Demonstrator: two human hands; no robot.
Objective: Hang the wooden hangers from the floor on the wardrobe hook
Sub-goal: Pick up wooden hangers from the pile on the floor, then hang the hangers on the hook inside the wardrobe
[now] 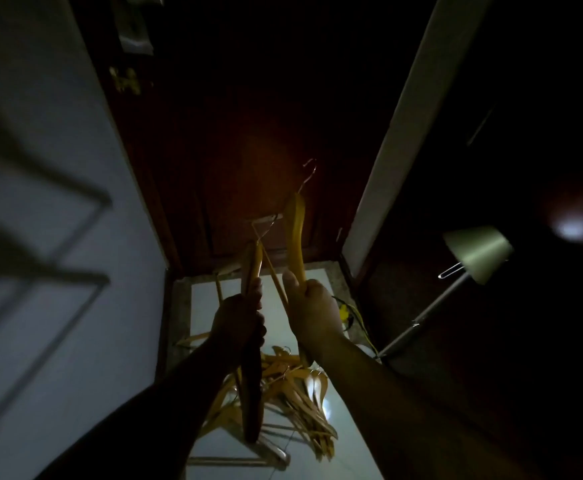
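The scene is dim. My right hand (312, 311) grips a yellow wooden hanger (296, 223) by one arm, its metal hook (309, 171) pointing up toward the dark wooden door (248, 133). My left hand (240, 318) grips a second wooden hanger (252, 265), which hangs down past my wrist. The bars of the two hangers cross between my hands. A pile of several wooden hangers (293, 396) lies on the pale floor (224, 292) below my arms. I see no wardrobe hook.
A pale wall (40, 168) stands on the left with hanger shadows on it. A white door frame (397, 133) rises on the right. A floor lamp (473, 254) leans at the right, and a yellow cable (352, 317) lies by its base.
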